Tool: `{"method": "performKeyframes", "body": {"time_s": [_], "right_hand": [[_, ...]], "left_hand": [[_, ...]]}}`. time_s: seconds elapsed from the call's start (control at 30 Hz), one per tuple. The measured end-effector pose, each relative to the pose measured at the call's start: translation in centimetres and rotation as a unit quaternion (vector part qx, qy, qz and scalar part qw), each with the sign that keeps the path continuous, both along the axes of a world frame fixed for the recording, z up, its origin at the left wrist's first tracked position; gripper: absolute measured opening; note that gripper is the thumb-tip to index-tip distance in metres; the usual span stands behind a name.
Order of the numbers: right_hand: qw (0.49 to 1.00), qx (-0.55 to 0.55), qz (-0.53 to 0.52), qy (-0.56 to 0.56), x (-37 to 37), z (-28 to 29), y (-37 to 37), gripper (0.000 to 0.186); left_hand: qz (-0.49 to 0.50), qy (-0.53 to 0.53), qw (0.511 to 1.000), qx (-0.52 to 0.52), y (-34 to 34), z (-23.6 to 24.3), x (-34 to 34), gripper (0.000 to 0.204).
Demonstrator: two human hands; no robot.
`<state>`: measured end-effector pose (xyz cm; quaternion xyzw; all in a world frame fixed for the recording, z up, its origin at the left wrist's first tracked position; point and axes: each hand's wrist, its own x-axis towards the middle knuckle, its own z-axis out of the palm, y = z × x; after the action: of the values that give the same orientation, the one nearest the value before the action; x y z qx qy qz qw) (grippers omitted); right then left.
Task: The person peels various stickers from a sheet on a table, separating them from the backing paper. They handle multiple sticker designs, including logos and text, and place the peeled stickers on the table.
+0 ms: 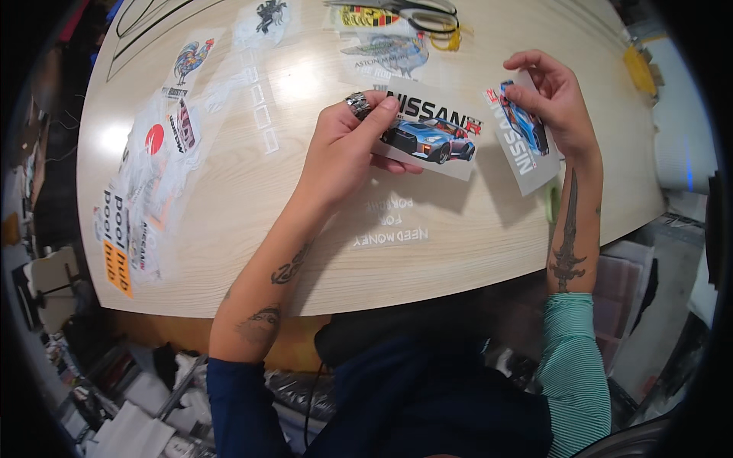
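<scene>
My left hand (340,141) pinches a clear-backed car decal (431,141) by its left side, thumb on top and fingers underneath. A blue and silver sports car is printed on it below bold black lettering. A second decal (521,126) with a similar blue car is in my right hand (556,99), gripped near its upper end between thumb and fingers. That one is turned nearly upright, with pale lettering along one side. Both decals are held above the wooden table (466,252), a small gap apart. White lettering (391,220) lies on the table below my left hand.
Black-handled scissors (416,14) lie at the far edge over a crest decal (363,17). A winged-logo decal (385,52) sits nearer. Several transparent decals spread along the left, including a rooster (192,61) and an orange-black one (116,256). Something yellow (640,70) is at the far right.
</scene>
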<state>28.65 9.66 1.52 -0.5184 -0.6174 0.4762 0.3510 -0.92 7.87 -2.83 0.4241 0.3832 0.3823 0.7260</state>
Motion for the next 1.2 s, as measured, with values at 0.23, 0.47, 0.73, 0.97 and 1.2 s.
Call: {"method": "performKeyframes", "body": {"time_s": [0.23, 0.47, 0.73, 0.97, 1.2], "right_hand": [[0.994, -0.029, 0.06, 0.085, 0.4, -2.2, -0.4, 0.03], [0.995, -0.044, 0.006, 0.093, 2.0, -3.2, -0.7, 0.023], [0.991, -0.06, 0.023, 0.117, 1.2, -3.1, -0.8, 0.018], [0.967, 0.005, -0.138, 0.215, -0.6, -4.2, -1.5, 0.019], [0.889, 0.084, -0.37, 0.257, -7.2, -3.9, -2.0, 0.025]], "left_hand": [[0.005, 0.069, 0.998, 0.0, -0.5, -0.5, 0.8, 0.03], [0.044, 0.126, 0.99, 0.045, -1.2, -0.2, 1.8, 0.037], [0.036, 0.112, 0.991, 0.06, -1.7, -0.4, 2.1, 0.037], [0.034, 0.025, 0.998, 0.049, -3.1, 0.7, 3.3, 0.034], [0.08, -0.029, 0.996, 0.017, -3.4, 0.3, 3.5, 0.031]]}}
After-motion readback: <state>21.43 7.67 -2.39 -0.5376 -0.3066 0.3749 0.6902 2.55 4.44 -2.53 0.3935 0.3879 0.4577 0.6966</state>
